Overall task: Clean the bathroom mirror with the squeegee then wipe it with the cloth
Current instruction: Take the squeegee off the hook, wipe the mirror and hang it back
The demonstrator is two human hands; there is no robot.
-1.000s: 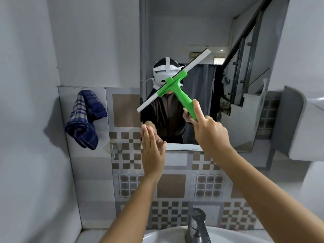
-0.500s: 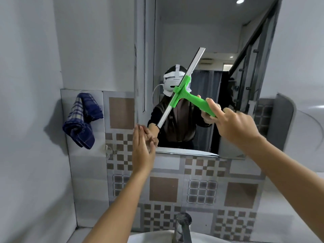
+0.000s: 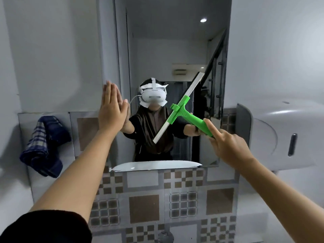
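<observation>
The bathroom mirror [image 3: 157, 41] fills the wall ahead, and a person wearing a white headset is reflected in it. My right hand [image 3: 226, 146] grips the green handle of the squeegee [image 3: 182, 113], index finger stretched along it. Its white blade lies tilted on the glass, from upper right down to lower left. My left hand [image 3: 112, 106] is raised flat with straight fingers, its palm at the mirror's left edge. A blue checked cloth [image 3: 45, 144] hangs on the tiled wall at the left, away from both hands.
A white dispenser [image 3: 280, 135] juts from the wall on the right, close to my right hand. Patterned brown and grey tiles [image 3: 157, 204] cover the wall below the mirror. The top of a tap [image 3: 164, 238] shows at the bottom edge.
My left hand rose from the mirror's lower edge to its left side. The squeegee moved to the right and lower on the glass, with the blade still tilted. My view shifted upward.
</observation>
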